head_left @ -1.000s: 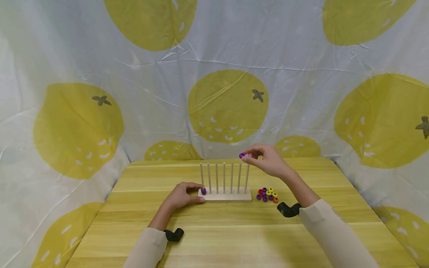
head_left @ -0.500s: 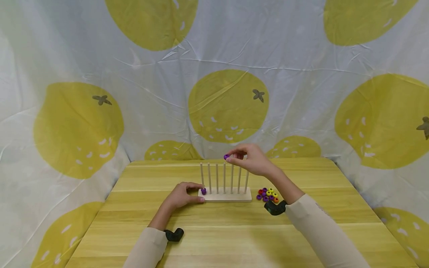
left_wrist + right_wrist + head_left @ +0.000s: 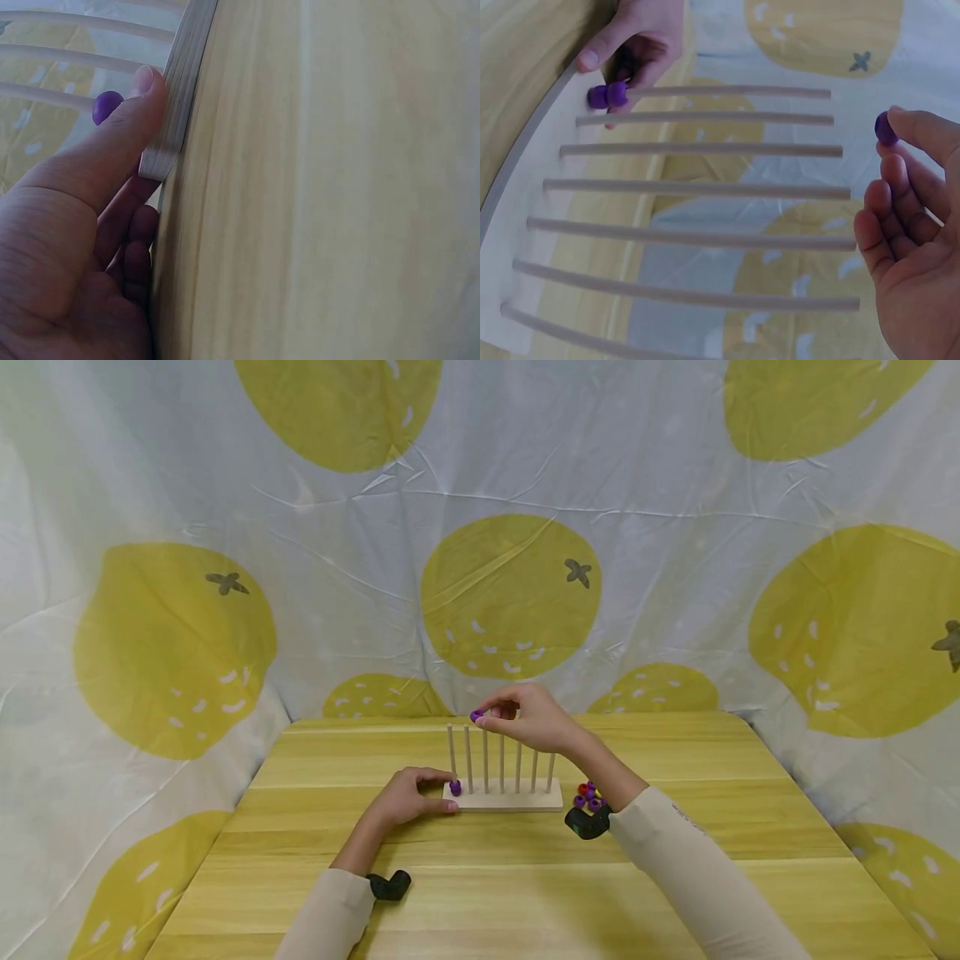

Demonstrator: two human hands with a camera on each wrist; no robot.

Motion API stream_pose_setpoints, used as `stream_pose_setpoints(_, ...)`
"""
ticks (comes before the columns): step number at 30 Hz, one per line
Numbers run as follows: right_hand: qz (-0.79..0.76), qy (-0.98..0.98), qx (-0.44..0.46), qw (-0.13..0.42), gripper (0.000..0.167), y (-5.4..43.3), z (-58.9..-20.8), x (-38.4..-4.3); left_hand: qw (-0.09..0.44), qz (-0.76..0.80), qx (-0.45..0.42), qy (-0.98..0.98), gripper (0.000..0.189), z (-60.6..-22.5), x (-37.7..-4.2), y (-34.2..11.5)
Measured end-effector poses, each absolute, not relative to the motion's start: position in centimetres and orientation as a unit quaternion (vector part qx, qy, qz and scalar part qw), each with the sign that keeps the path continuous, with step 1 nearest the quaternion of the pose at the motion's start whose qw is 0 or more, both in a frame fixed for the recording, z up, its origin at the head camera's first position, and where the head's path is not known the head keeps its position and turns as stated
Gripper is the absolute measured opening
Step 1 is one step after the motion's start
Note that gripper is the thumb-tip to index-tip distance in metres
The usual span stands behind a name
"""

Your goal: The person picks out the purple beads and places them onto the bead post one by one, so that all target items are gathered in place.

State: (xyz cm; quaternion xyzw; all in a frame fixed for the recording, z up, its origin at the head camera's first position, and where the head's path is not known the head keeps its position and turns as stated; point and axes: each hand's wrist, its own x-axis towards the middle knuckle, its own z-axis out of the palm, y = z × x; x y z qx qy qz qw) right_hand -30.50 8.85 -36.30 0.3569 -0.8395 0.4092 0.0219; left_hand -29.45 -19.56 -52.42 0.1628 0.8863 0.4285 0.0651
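Observation:
A wooden peg stand [image 3: 510,800] with a row of several upright pegs stands on the table. My left hand [image 3: 407,796] grips its left end, thumb along the front edge and fingers behind. Two purple beads [image 3: 607,94] sit stacked at the foot of the leftmost peg in the right wrist view. Between thumb and index finger, my right hand [image 3: 534,718] pinches another purple bead [image 3: 476,716]. That bead is just above the peg tops, near the third peg from the left in the head view. In the right wrist view it is off the end of the pegs.
To the right of the stand lies a pile of loose beads [image 3: 581,801], purple, red and yellow ones showing, partly hidden by the right wrist. A black wrist camera [image 3: 587,823] hangs beside it. A lemon-print curtain [image 3: 660,602] rises behind the table [image 3: 480,902].
My right hand has moved left over the pegs with the purple bead, from the right end to near the third peg. Its forearm now covers part of the bead pile. The left hand stays put.

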Motion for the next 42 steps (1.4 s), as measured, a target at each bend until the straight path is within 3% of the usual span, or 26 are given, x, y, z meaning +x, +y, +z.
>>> stream_pose_setpoints(19,0.393,-0.849,0.353,0.019,0.017,5.3,-36.5,-31.2,0.069,0.423,0.157,0.890,0.053,-52.4,-29.7,-19.6)
stream_pose_setpoints(42,0.341,-0.866,0.364,0.025,0.017,4.4,-37.3,-31.4,0.070,0.425,0.153,0.889,0.054,-52.2,-29.5,-19.6)
